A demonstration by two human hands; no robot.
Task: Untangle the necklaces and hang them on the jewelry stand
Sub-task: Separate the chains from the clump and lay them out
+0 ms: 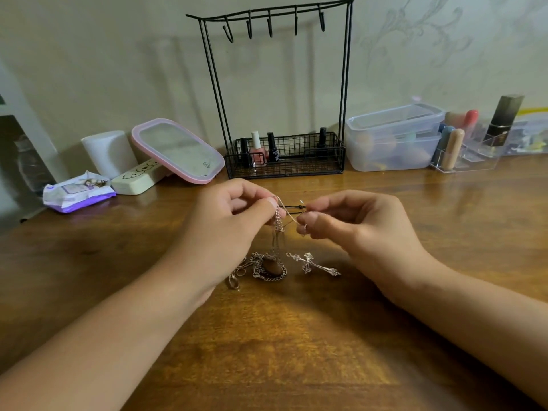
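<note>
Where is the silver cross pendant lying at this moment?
In the head view, the cross pendant lies flat on the wooden table, just right of the tangled chains and below the right hand.

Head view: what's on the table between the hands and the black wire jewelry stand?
Bare wood in the head view; nothing lies between the left hand, right hand and the black wire jewelry stand.

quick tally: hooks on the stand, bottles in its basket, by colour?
Hooks on the jewelry stand: 5, all bare, e.g.
Black bottles: 3, e.g.
Pink bottle: 1
Total: 9
</note>
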